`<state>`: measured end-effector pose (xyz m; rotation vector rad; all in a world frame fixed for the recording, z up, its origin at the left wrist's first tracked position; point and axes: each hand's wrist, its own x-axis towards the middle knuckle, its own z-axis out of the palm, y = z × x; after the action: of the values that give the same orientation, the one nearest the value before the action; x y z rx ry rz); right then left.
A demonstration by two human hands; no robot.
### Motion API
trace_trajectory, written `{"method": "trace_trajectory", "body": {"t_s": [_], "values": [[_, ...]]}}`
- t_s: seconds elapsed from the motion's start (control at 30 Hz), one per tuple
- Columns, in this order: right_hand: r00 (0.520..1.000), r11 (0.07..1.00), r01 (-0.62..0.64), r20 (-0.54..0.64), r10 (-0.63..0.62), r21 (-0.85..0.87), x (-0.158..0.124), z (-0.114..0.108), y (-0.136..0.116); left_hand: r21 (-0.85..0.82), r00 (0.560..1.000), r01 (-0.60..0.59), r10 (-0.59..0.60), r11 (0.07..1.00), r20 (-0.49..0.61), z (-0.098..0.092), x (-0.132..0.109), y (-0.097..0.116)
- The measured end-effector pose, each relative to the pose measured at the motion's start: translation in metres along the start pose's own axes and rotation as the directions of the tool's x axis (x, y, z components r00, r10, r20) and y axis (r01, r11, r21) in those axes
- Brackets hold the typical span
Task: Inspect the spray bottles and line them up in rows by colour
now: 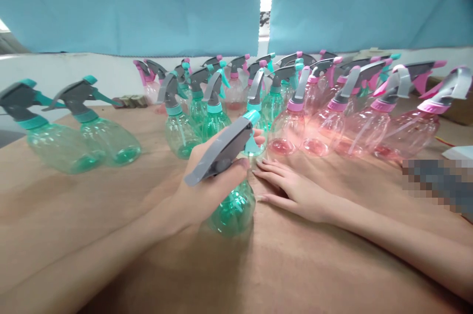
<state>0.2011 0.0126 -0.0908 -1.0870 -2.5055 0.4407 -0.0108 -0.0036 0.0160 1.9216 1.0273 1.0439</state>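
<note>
A green spray bottle [236, 208] with a grey head and turquoise nozzle is in front of me. My left hand [207, 171] is closed around its neck, just below the spray head. To the right of that bottle, my right hand [295, 183] lies on the table with its fingers stretched out and nothing in it. Its fingertips come close to the green bottle without a visible grip on it. Right behind the hands, a row of green spray bottles [216, 124] stands beside pink spray bottles [286, 129].
Two more green spray bottles [111, 139] stand at the left on the brown table [155, 274]. Several further bottles fill the back. A stack of small blocks [130, 101] sits at the far edge. Behind hangs a blue curtain [129, 8]. A pixelated dark object [439, 183] lies at right.
</note>
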Motion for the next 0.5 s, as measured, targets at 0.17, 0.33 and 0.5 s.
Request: {"method": "trace_trajectory", "body": {"t_s": [0.17,0.33,0.5], "values": [[1.000,1.000,-0.001,-0.010,0.001,0.028,-0.0003,0.0019,0.0013,0.012,0.997,0.075,-0.075,0.997,0.032,-0.0022,-0.0015,0.0041],[1.000,1.000,0.005,-0.009,-0.004,0.030,-0.0003,0.0021,0.0007,-0.010,0.999,0.039,-0.039,0.999,0.010,-0.0008,0.0000,0.0028],[1.000,0.999,0.012,-0.017,-0.011,0.031,-0.0005,0.0022,0.0013,-0.003,1.000,0.024,-0.023,1.000,0.014,-0.0005,0.0001,0.0005]]}}
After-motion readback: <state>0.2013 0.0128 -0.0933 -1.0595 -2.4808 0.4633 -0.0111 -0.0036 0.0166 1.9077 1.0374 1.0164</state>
